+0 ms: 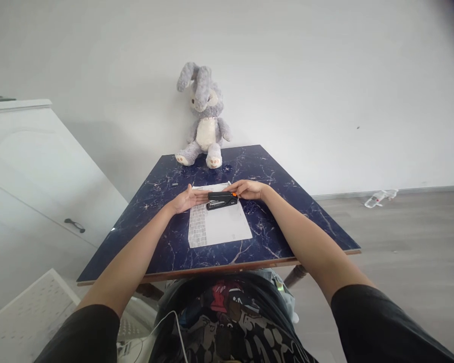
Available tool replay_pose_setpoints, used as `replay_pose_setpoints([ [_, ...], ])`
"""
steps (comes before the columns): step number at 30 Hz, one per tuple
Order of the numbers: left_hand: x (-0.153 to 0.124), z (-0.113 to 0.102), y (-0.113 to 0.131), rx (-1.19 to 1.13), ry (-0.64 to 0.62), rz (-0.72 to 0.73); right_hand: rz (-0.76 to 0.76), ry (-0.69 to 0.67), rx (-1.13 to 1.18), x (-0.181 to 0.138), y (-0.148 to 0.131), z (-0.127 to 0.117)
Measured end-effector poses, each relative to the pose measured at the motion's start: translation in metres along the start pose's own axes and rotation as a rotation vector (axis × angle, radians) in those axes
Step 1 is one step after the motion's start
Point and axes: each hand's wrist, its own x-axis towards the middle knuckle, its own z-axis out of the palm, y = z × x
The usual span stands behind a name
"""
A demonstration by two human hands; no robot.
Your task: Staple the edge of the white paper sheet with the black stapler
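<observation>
A black stapler [222, 200] with an orange part at its right end is in the middle of the table, over a sheet of paper [229, 227] printed with a grid-like pattern along its left side. My left hand [187, 199] is open, its fingers stretched flat toward the stapler's left end, the tips at or just behind it. At the other end, my right hand [248, 189] has its fingers bent and closed around the stapler's orange end. Whether the stapler rests on the paper or is slightly raised, I cannot tell.
The blue marbled table [174, 247] narrows toward the wall. A grey plush rabbit [206, 132] sits at its far edge. To the left stand a white cabinet [34, 166] and a white perforated surface [26, 307]. A clear plastic item [380, 197] lies on the floor at right.
</observation>
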Motion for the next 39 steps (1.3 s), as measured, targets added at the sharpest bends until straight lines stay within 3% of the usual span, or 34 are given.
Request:
replay_pose_setpoints([
  [39, -0.0007, 0.0041, 0.0049, -0.010, 0.065, -0.043, 0.065, -0.009, 0.040, 0.0067, -0.0010, -0.0066],
])
